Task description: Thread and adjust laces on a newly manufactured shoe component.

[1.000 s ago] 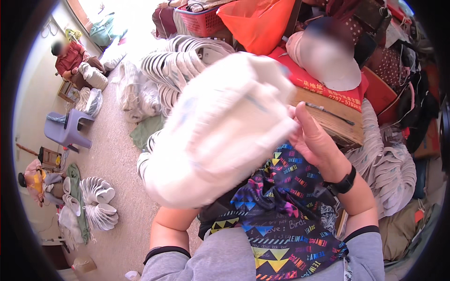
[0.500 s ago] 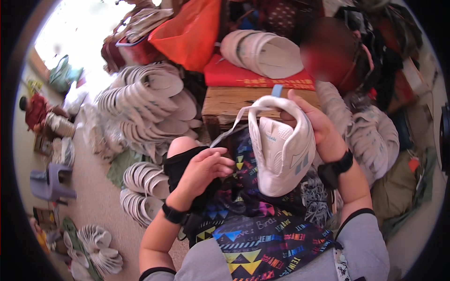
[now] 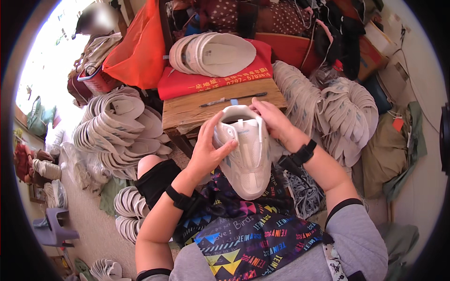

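A white shoe upper [image 3: 248, 175] with pale blue side marks is held above my lap, its toe toward me and its opening away. My left hand [image 3: 206, 147] grips its left side, the thumb lying over the edge of the eyelet row. With bent fingers, my right hand [image 3: 274, 117] holds the right side of the collar near the heel. A small blue tab [image 3: 234, 101] stands out at the heel. Beyond it is a wooden stool [image 3: 173, 114], where a thin dark pen-like tool [image 3: 234, 99] lies.
A red cloth bag [image 3: 173, 86] on the stool bears more white uppers [image 3: 225, 54]. Nested uppers are heaped at left [image 3: 108, 129] and right [image 3: 349, 114]. A tangle of grey laces [image 3: 307, 194] lies by my right side. A purple plastic chair [image 3: 58, 229] stands at far left.
My left hand, apart from the upper with a loose lace near its fingers before, now grips the upper. The upper has turned from tilted to toe straight toward me. The view has shifted.
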The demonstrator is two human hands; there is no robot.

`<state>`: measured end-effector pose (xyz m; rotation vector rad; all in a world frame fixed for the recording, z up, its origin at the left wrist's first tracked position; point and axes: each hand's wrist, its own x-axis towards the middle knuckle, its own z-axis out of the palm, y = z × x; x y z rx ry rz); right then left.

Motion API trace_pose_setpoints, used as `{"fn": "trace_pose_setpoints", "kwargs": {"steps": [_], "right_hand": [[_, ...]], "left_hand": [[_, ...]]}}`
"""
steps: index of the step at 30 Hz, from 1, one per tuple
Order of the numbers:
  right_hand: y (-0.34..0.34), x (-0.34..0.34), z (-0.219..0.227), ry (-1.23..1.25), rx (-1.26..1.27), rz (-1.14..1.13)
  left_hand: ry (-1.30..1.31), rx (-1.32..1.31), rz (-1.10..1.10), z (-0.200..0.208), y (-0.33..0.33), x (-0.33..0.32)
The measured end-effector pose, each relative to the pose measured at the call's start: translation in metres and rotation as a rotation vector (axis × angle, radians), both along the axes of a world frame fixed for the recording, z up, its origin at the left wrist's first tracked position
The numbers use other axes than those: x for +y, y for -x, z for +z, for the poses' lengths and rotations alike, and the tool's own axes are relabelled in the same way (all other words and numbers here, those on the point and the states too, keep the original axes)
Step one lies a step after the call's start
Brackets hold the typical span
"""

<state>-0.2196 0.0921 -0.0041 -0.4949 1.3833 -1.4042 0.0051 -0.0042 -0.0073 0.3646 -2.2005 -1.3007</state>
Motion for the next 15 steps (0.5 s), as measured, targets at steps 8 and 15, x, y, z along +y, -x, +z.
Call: {"fn": "trace_pose_setpoints", "kwargs": {"steps": [8,15], "right_hand": [[-0.042,0.039,-0.028,0.244,0.576,0.061],[-0.026,0.068,-0.061,0.052,-0.02,0.191]], "left_hand": [[-0.542,-0.134,-0.1,-0.024,0.007,-0.001],[-0.441,-0.074,0.012,-0.06,0.017,-0.003]]}}
